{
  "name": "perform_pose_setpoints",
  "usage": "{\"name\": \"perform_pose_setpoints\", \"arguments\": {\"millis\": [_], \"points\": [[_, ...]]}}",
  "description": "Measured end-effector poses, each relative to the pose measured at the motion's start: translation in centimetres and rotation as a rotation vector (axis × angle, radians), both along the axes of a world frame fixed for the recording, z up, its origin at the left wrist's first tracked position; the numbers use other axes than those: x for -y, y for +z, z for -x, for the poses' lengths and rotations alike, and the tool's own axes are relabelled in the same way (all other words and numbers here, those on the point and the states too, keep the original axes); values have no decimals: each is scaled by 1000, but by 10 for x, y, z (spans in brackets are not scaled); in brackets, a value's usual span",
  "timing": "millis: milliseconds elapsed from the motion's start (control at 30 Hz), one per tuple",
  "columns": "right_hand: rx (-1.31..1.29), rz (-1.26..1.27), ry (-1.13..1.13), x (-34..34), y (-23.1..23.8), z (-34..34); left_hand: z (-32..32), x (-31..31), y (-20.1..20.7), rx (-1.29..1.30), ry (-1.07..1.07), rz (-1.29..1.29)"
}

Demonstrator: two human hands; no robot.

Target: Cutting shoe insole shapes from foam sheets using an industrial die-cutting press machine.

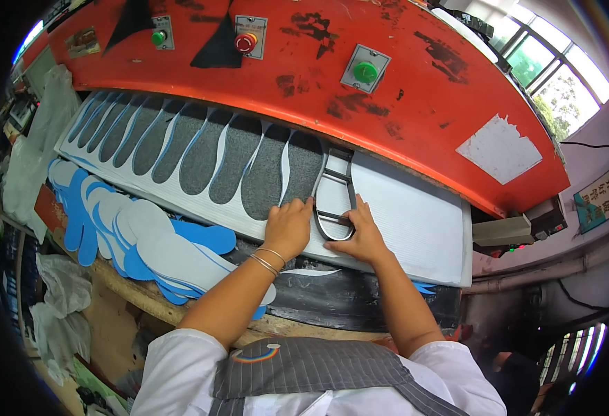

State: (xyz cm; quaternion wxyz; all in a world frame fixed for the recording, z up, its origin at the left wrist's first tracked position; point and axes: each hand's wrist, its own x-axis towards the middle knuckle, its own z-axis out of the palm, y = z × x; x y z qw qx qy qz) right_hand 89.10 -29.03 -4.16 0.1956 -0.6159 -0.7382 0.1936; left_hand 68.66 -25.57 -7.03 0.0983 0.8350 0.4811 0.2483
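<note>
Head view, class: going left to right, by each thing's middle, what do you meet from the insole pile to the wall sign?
Blue-and-white insole pile → left hand → sole-shaped cutting die → right hand → torn white paper → wall sign.

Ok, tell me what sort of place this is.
Probably a workshop cutting shoe insoles: a red machine with round green and red buttons, a black sole-shaped cutting die on a ribbed white sheet with sole-shaped cut-outs, and piled blue and white sole-shaped pieces.

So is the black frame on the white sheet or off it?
On: the black frame rests on the white sheet, which shows through it, right hand at its edge.
</note>
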Motion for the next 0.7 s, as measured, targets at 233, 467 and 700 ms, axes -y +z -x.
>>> {"name": "perform_pose_setpoints", "arguments": {"millis": [233, 467, 700], "points": [[213, -68, -94, 0, 28, 18, 46, -58, 19, 488, -16, 65], [-167, -646, -126, -36, 128, 72, 258, -171, 119, 684, 606, -323], [-152, -758, -419, -68, 166, 109, 341, -182, 164, 703, 526, -45]]}}
